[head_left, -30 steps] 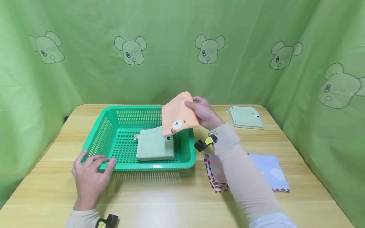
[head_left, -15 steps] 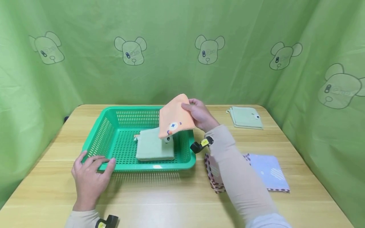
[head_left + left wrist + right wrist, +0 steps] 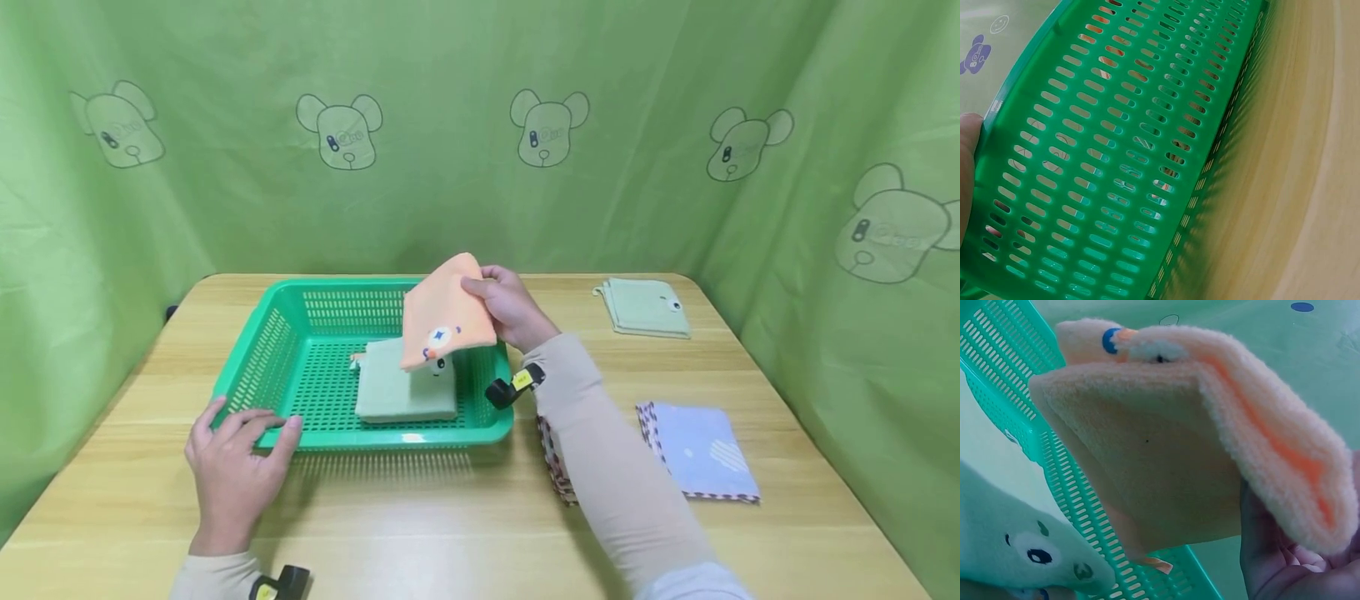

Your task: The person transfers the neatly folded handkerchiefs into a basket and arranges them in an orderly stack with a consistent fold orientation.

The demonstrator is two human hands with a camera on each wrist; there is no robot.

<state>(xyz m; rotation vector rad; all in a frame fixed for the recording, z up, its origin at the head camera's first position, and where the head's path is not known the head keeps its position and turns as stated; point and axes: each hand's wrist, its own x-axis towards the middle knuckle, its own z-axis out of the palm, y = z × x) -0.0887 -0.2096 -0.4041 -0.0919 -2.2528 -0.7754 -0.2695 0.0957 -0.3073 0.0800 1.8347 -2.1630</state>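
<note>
The orange towel [image 3: 442, 308] has shifted left and down; the right hand [image 3: 513, 308] grips it, tilted, above the green towel [image 3: 405, 398] near frame centre. Lower left, the left hand [image 3: 236, 471] rests, loosely spread, on the basket [image 3: 450, 436]. Levelling the folds would likely help.

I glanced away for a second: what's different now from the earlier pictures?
The right hand, gripping the folded orange cloth, has moved left and slightly lower in the head view, farther over the green basket. The right sleeve now hides less of the blue cloth. Nothing was newly grasped or released. The left hand stays on the rim.
</note>
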